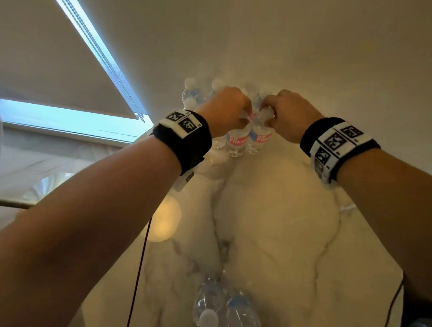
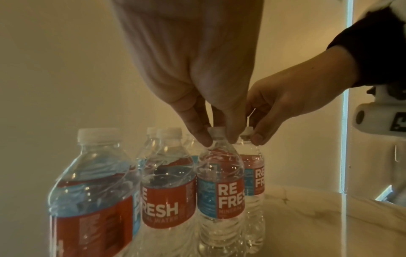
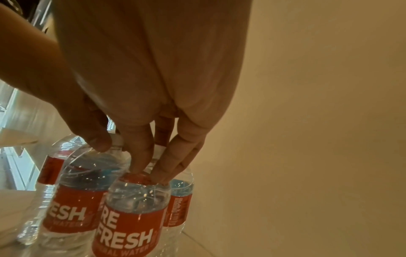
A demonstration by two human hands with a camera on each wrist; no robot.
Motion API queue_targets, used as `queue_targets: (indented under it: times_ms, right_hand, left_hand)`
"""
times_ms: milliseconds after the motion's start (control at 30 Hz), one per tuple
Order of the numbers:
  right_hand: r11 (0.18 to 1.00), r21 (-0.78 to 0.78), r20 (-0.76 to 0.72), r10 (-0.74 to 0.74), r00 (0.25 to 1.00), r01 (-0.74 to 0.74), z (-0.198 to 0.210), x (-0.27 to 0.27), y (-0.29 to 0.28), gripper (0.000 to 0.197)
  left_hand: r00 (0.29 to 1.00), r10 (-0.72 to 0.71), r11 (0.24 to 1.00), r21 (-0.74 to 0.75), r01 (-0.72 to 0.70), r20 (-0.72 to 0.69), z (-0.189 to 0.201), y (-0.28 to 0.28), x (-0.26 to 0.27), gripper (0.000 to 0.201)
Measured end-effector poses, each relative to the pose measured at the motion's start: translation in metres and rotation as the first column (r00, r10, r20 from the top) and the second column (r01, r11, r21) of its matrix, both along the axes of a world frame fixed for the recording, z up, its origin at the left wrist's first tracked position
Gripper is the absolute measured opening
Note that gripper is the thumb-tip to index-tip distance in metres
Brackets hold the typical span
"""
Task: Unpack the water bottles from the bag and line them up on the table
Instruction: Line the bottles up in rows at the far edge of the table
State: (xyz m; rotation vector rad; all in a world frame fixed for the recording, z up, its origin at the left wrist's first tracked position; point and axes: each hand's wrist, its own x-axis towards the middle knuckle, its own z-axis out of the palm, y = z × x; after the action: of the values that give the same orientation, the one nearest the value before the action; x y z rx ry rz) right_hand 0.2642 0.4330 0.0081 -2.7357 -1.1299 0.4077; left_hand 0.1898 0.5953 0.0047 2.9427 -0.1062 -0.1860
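Note:
Several clear water bottles with red and blue labels stand at the far end of the marble table (image 1: 281,229), by the wall. My left hand (image 1: 242,114) pinches the white cap of one upright bottle (image 2: 219,182). Beside it, my right hand (image 1: 266,113) pinches the cap of the neighbouring bottle (image 3: 131,217), which also stands on the table. The two held bottles (image 1: 237,139) (image 1: 260,138) touch side by side. More bottles (image 2: 169,191) (image 2: 94,200) stand just left of them. Two further bottles (image 1: 210,305) (image 1: 244,315) sit near me at the front edge. I cannot make out the bag clearly.
A plain wall rises right behind the row of bottles. To the left is a window with a roller blind (image 1: 64,68). A red cable (image 1: 140,259) hangs off my left wrist and a black cable (image 1: 389,317) runs at the right.

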Motion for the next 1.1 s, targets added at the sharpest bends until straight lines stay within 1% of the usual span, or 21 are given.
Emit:
queue_targets:
  times_ms: [133, 200, 267, 333, 367, 433, 467, 533, 600, 667, 767, 833, 900, 967, 1033, 1100]
  right_hand:
    - [1.0, -0.005, -0.017, -0.019, 1.0, 0.019, -0.004, 0.003, -0.001, 0.035]
    - [0.999, -0.014, -0.034, -0.045, 0.998, 0.045, -0.002, 0.0, -0.001, 0.04]
    - [0.996, -0.022, -0.062, -0.086, 0.994, 0.085, 0.004, -0.007, -0.003, 0.054]
    - [0.992, -0.007, -0.089, -0.123, 0.988, 0.122, 0.015, -0.02, -0.008, 0.07]
    - [0.991, 0.01, -0.099, -0.133, 0.986, 0.135, 0.021, -0.03, -0.013, 0.073]
    - [0.992, 0.038, -0.111, -0.119, 0.987, 0.124, 0.035, -0.059, -0.028, 0.068]
    - [0.995, 0.044, -0.124, -0.088, 0.988, 0.094, 0.042, -0.078, -0.038, 0.061]
    - [0.999, 0.05, -0.194, 0.002, 0.981, 0.007, 0.053, -0.121, -0.062, 0.048]
    - [0.994, 0.063, -0.288, 0.102, 0.952, -0.087, 0.06, -0.166, -0.088, 0.039]
    - [0.986, 0.085, -0.38, 0.167, 0.91, -0.146, 0.062, -0.208, -0.114, 0.038]
    - [0.97, 0.08, -0.468, 0.239, 0.851, -0.229, 0.055, -0.26, -0.146, 0.05]
    - [0.958, 0.039, -0.489, 0.266, 0.831, -0.283, 0.044, -0.286, -0.159, 0.056]
    - [0.949, 0.003, -0.474, 0.278, 0.835, -0.314, 0.033, -0.306, -0.166, 0.05]
    - [0.949, 0.013, -0.437, 0.288, 0.852, -0.314, 0.024, -0.317, -0.168, 0.038]
    - [0.96, 0.055, -0.429, 0.271, 0.862, -0.274, 0.017, -0.314, -0.17, 0.031]
    - [0.975, 0.109, -0.438, 0.22, 0.872, -0.191, 0.013, -0.295, -0.172, 0.028]
  left_hand:
    - [0.999, 0.035, 0.998, -0.043, -0.034, 0.012, -0.011, 0.002, 0.001, 0.029]
    - [0.998, 0.061, 0.996, -0.059, -0.06, 0.009, -0.014, 0.002, -0.001, 0.029]
    - [0.997, 0.076, 0.994, -0.085, -0.076, 0.002, -0.011, 0.0, -0.007, 0.033]
    - [0.995, 0.097, 0.991, -0.091, -0.097, 0.001, -0.002, -0.005, -0.02, 0.044]
    - [0.994, 0.108, 0.99, -0.089, -0.106, 0.009, 0.003, -0.008, -0.03, 0.051]
    - [0.991, 0.124, 0.986, -0.121, -0.117, 0.055, 0.015, -0.017, -0.057, 0.057]
    - [0.989, 0.127, 0.98, -0.16, -0.115, 0.069, 0.021, -0.023, -0.075, 0.054]
    - [0.994, 0.1, 0.965, -0.246, -0.085, 0.049, 0.034, -0.036, -0.119, 0.042]
    - [0.998, 0.055, 0.946, -0.317, -0.062, -0.031, 0.046, -0.05, -0.169, 0.03]
    - [0.988, 0.018, 0.935, -0.347, -0.07, -0.152, 0.055, -0.064, -0.218, 0.027]
    - [0.937, -0.039, 0.948, -0.309, -0.075, -0.348, 0.054, -0.08, -0.278, 0.042]
    - [0.905, -0.074, 0.956, -0.288, -0.055, -0.419, 0.044, -0.089, -0.306, 0.054]
    - [0.891, -0.081, 0.959, -0.279, -0.053, -0.446, 0.033, -0.098, -0.325, 0.057]
    - [0.909, -0.096, 0.957, -0.289, -0.028, -0.406, 0.021, -0.105, -0.33, 0.051]
    - [0.925, -0.091, 0.952, -0.306, -0.029, -0.37, 0.017, -0.107, -0.323, 0.043]
    - [0.936, -0.073, 0.947, -0.319, -0.044, -0.344, 0.015, -0.108, -0.304, 0.04]
